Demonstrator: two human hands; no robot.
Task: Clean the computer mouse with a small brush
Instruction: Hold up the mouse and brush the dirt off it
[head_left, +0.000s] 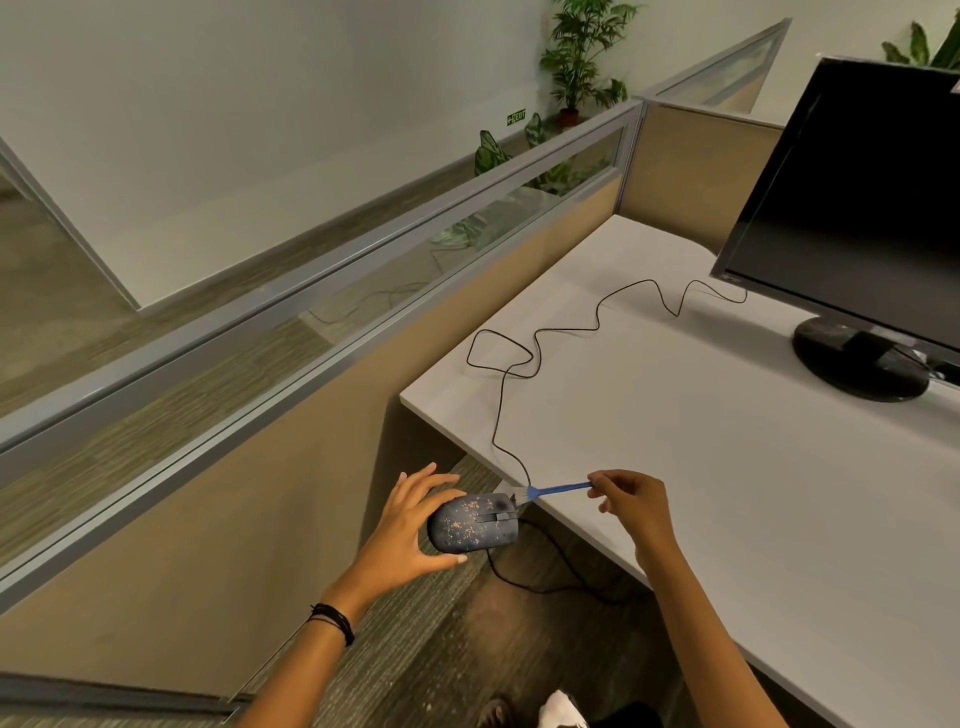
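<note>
Here the left grip (410, 525) clasps the seemingly light, rigid mouse (470, 522) by its rear, just off the counter (727, 467) corner, while the right grip (631, 501) pinches the slim brush (558, 489) by its handle end.

White desk (727, 467). Black monitor (857, 197) stands on a round black base (852, 369) at the back right. Thin black mouse cable (535, 358) snakes across the top from under the monitor, loops near the front-left corner and drops off the front edge.
</note>
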